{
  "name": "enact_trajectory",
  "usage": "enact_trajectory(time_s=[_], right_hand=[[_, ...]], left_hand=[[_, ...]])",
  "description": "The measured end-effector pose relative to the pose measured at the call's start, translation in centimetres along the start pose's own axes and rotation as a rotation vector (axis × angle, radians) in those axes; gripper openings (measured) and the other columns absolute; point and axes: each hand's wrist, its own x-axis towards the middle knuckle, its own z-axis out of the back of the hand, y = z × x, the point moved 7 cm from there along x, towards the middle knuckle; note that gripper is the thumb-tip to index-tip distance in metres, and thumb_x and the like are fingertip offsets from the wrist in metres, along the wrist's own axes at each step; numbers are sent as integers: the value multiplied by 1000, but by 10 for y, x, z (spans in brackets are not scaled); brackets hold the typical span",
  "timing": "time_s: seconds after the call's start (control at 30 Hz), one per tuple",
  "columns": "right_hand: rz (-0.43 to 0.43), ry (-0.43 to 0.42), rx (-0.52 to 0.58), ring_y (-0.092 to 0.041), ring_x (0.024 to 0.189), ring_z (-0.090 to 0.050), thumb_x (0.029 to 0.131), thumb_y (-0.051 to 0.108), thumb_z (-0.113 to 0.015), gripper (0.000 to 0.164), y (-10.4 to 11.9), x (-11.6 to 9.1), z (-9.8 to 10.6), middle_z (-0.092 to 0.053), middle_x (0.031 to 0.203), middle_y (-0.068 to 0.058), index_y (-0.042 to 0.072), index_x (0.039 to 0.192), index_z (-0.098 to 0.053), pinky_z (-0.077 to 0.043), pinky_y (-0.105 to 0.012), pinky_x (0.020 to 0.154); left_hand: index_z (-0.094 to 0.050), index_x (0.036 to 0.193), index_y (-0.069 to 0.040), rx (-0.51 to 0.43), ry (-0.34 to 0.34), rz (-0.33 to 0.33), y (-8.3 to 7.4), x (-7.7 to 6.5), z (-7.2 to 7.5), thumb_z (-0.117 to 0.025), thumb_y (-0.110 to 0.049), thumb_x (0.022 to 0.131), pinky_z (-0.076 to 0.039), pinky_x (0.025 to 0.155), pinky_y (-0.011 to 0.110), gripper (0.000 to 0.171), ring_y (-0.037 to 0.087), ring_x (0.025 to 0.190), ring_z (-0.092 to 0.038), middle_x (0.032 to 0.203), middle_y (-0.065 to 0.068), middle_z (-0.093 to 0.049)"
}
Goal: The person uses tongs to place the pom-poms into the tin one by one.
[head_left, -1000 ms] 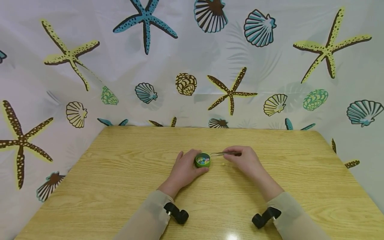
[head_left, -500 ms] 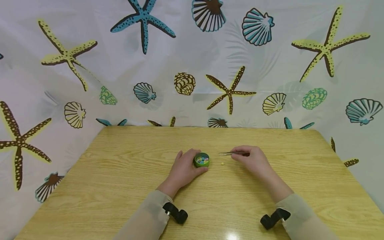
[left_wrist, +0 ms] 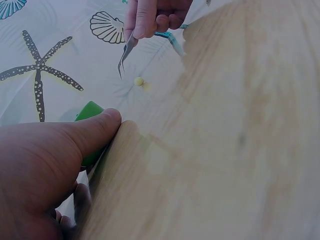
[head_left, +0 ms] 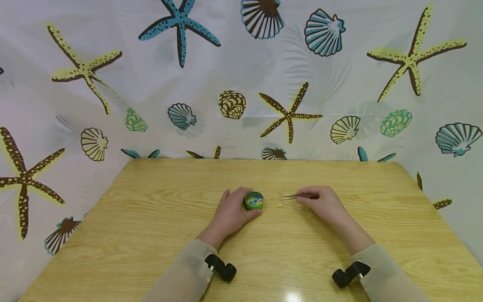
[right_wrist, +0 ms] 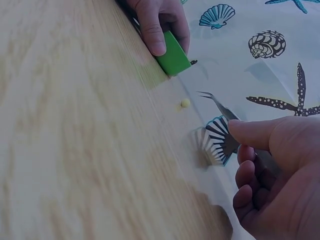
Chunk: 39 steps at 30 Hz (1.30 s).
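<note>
On the light wooden table, the left hand curls its thumb and fingers round a small round green container that stands upright near the table's middle, open at the top and filled with little pastel-coloured beads. In the left wrist view only a green edge of the container shows beyond the thumb. The right hand pinches a pair of thin silver metal tweezers between thumb and fingers, with the tips pointing left toward the container and standing slightly apart, holding nothing. A single small pale yellow bead lies on the table between the container and the tweezer tips, just below the tips and apart from both; the right wrist view shows a gap between it and the tips. Behind the table hangs a white curtain printed with starfish and seashells.
</note>
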Motion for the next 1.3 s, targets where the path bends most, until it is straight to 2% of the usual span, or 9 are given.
enact_trajectory(time_s=[0.2,0.33,0.83,1.3], right_hand=[[-8,26,8,-23,92,-60,106,20,-79,23,-5,-2,1,-76,117,-8,7,125,-83,-51,-33,75],[-10,39,11,-23,92,-60,106,20,-79,24,-5,-3,0,-76,116,-8,6,126,-83,-51,-33,74],[1,52,-37,-23,105,-68,105,21,-80,24,-7,-3,-2,-78,122,-8,8,125,-84,-54,-35,86],[9,45,-53,-23,102,-67,105,18,-79,21,-7,-3,-3,-78,116,-7,6,123,-84,-54,-35,86]], left_hand=[[-61,154,-3,-1,-3,-4,0,0,-1,-90,-37,96,-17,134,61,74,34,141,-61,151,16,-65],[-61,154,-3,0,-5,-6,1,1,-1,-91,-36,96,-18,134,62,73,34,139,-62,150,16,-66],[-61,153,-4,-4,-8,-6,-1,1,-1,-91,-37,96,-16,134,61,73,33,140,-62,149,14,-67],[-61,154,-4,-1,-5,-4,0,0,-1,-91,-37,96,-16,134,61,73,34,141,-61,151,15,-65]])
